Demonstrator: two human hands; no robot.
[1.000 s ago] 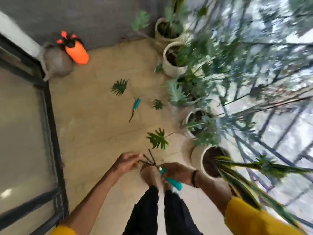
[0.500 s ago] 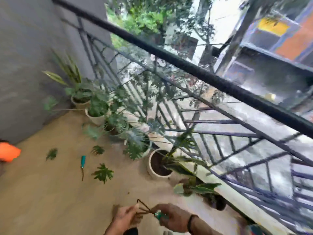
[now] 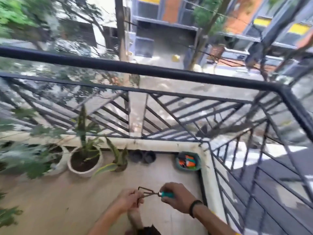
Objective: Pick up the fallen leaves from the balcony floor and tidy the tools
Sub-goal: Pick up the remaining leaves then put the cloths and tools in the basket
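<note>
My right hand grips the teal handle of a small hand rake low in the middle of the view. Its dark metal prongs point left, and my left hand pinches them at the tips. A green basin holding orange and teal tools sits on the floor in the balcony corner, ahead and slightly right of my hands. One green leaf lies at the far left edge of the floor; the view is blurred there.
The black metal railing runs across the view and turns at the right corner. A white pot with soil, a small potted plant and two dark empty pots line the ledge. Blurred foliage fills the left.
The view has swung right, from the leaf-strewn floor to the balcony corner with the basin. Both hands keep hold of the hand rake throughout.
</note>
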